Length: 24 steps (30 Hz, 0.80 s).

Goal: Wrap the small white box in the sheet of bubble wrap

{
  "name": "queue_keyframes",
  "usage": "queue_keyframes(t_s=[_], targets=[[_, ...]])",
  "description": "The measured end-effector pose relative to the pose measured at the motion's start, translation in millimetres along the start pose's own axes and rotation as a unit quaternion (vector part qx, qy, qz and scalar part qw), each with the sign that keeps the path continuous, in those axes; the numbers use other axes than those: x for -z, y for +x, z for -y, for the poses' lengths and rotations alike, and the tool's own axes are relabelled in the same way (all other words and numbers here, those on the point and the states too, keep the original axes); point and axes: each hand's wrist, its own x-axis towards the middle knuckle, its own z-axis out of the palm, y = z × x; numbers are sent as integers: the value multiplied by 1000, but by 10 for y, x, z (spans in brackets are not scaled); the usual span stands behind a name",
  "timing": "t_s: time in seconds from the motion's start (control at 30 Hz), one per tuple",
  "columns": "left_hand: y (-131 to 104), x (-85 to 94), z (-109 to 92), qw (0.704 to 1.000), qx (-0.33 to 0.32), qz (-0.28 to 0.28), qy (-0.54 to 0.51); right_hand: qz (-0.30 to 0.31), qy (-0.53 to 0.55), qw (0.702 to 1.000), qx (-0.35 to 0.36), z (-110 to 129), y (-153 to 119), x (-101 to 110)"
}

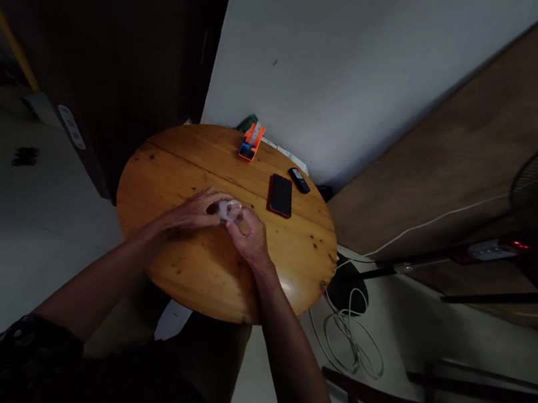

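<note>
Round wooden bench, with a small clear object between two hands

Bare wood of the bench [202, 276] lies nearest to the person, below the two forearms. Over its middle, the right hand [253, 241] has its thumb and fingers clamped on the right side of the small clear object [230, 210]. The left hand [197, 211] is bent round the opposite side, finger and thumb closed on it. Probably it is held from both sides so that it stays steady while the fingertips work on it. Its long axis seems to run from left to right, across the person's view, but blur hides which end is the front.

Farther, the phone [280, 196] lies flat, its length pointing mostly away from the person. Just beside it is the black handset [299, 180], set at a slant. Both are perhaps put aside to leave working room. Near the far edge, by the wall [321, 54], stands the orange tape dispenser [251, 142], perhaps kept within reach.
</note>
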Motion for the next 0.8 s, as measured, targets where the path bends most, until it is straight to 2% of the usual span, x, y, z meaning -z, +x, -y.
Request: queue_keyframes(t_s=[0.1, 0.23, 0.33, 0.4, 0.47, 0.57, 0.63, 0.7, 0.8], targets=[[-31, 11, 21, 999, -15, 22, 33, 16, 13, 1000, 23, -3, -10, 7], [14, -93, 45, 998, -47, -33, 16, -3, -2, 999, 51, -40, -6, -31], [44, -141, 20, 996, -54, -64, -13, -14, 0, 999, 35, -48, 9, -49], [42, -125, -34, 996, -26, -75, -30, -19, 14, 1000, 3, -32, 37, -24], [25, -79, -107, 996, 28, -61, -57, -7, 55, 998, -38, -8, 85, 40], [3, -1, -206, 988, 104, -16, -117, 70, 152, 982, -84, 1, 180, 164], [5, 26, -242, 983, 126, -12, -134, 131, 199, 966, -103, -27, 237, 212], [15, 28, -253, 985, 139, -29, -99, 162, 220, 954, -121, -79, 275, 206], [25, 19, -239, 987, 148, -64, 13, 157, 244, 945, -153, -168, 295, 116]])
